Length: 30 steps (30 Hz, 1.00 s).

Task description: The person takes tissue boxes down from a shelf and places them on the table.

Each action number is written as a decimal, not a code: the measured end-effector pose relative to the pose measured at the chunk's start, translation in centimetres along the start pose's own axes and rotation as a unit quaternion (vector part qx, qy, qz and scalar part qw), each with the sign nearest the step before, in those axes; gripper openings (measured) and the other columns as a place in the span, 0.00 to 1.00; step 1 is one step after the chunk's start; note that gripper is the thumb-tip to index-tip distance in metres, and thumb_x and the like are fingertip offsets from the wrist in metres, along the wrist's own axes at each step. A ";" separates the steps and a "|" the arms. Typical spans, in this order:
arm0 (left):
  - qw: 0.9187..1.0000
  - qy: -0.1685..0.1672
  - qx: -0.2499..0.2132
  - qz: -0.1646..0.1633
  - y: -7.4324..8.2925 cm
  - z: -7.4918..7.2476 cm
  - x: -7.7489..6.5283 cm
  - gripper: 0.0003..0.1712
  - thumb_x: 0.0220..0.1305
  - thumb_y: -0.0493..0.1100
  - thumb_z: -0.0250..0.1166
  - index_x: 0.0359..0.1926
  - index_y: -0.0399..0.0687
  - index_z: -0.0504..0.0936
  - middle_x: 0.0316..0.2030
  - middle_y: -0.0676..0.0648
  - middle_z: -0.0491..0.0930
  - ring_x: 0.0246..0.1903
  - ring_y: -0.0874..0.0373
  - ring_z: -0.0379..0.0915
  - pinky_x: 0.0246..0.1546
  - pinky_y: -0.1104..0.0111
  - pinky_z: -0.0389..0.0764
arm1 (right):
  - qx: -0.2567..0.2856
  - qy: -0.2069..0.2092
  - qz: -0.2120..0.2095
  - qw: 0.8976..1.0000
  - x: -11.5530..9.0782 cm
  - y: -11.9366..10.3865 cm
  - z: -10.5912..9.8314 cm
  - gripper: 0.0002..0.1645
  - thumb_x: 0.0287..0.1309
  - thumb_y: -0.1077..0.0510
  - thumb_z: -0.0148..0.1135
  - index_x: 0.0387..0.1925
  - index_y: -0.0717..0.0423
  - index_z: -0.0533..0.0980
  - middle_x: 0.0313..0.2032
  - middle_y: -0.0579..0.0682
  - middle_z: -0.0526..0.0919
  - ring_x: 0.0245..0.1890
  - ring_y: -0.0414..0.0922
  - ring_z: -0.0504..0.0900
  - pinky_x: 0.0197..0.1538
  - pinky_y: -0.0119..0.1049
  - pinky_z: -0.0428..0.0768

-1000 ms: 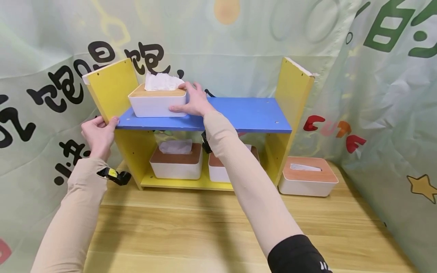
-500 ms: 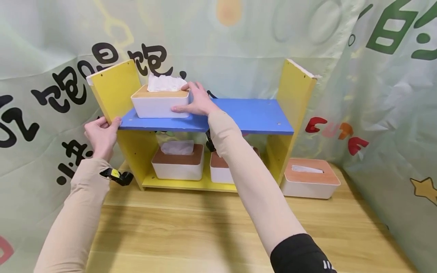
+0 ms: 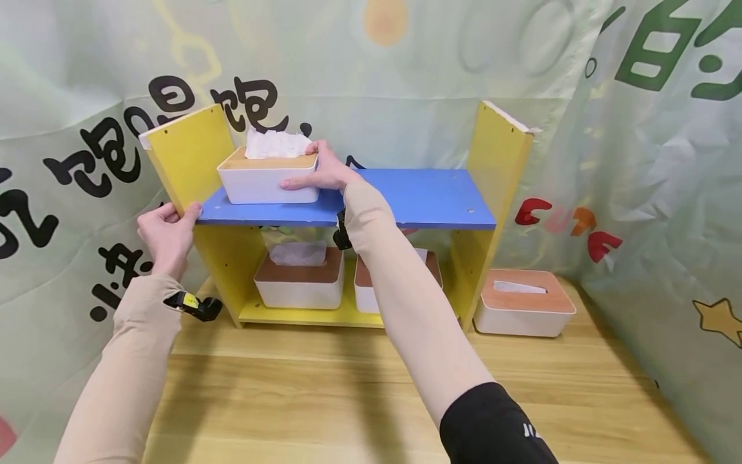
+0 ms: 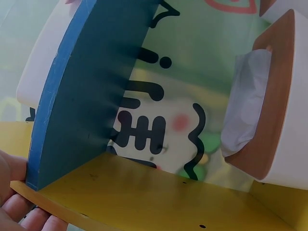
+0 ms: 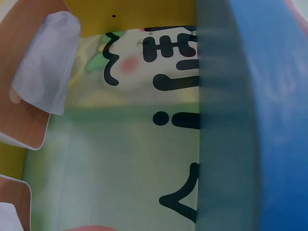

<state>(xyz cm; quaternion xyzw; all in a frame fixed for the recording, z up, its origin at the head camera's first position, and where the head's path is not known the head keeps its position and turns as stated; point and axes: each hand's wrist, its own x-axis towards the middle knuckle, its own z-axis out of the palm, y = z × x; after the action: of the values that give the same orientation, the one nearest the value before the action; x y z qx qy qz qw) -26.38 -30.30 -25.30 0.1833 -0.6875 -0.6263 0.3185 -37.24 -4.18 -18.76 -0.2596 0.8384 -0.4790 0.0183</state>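
A white tissue box (image 3: 268, 183) with a light wood lid and a tissue sticking out sits at the left of the blue shelf board (image 3: 417, 196). My right hand (image 3: 324, 171) holds its right end, thumb on the front wall and fingers at the lid's back corner. The left hand (image 3: 168, 235) grips the front edge of the yellow side panel (image 3: 191, 151). Its thumb (image 4: 14, 166) lies by the end of the blue board, and its other fingertips curl below the panel edge. In the right wrist view the right hand does not show.
Two more tissue boxes, a left one (image 3: 298, 287) and a right one (image 3: 366, 293) partly behind my forearm, stand on the yellow bottom shelf (image 3: 348, 316). Another tissue box (image 3: 524, 309) stands on the wooden table (image 3: 278, 386), right of the unit. A printed cloth (image 3: 406, 129) hangs behind.
My right hand has drawn its fingers closer together, and its thumb has slid slightly left along the front of the tissue box. The left hand keeps its place on the panel.
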 end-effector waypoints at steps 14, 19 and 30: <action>1.000 0.003 0.002 -0.004 0.0 0.0 0.0 0.27 0.60 0.41 0.72 0.59 0.39 0.81 0.15 0.73 0.77 0.24 0.77 0.77 0.27 0.87 0.75 | 0.036 -0.009 0.048 0.998 0.6 0.3 -0.3 0.74 0.41 0.51 0.82 0.76 0.45 0.37 0.76 0.52 0.56 0.74 0.41 0.59 0.74 0.26 0.56; 1.000 0.004 0.004 -0.004 0.0 0.0 -0.1 0.26 0.60 0.41 0.72 0.59 0.38 0.82 0.15 0.73 0.78 0.23 0.78 0.76 0.26 0.87 0.75 | 0.024 -0.012 0.064 0.998 0.4 0.1 -0.5 0.87 0.40 0.49 0.82 0.78 0.42 0.21 0.82 0.47 0.37 0.81 0.41 0.43 0.82 0.33 0.46; 1.000 0.002 0.007 -0.014 0.3 -0.2 -0.3 0.27 0.60 0.40 0.72 0.60 0.39 0.81 0.14 0.73 0.77 0.23 0.77 0.76 0.27 0.87 0.75 | -0.003 -0.029 0.083 0.996 0.1 0.0 -0.5 0.87 0.41 0.46 0.80 0.78 0.46 0.19 0.82 0.48 0.31 0.82 0.41 0.35 0.82 0.34 0.42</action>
<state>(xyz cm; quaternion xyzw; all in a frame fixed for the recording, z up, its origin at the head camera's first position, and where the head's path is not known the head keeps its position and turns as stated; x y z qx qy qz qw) -26.01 -30.21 -25.10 0.1965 -0.6888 -0.6251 0.3100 -37.47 -3.81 -18.44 -0.2033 0.8574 -0.4656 0.0817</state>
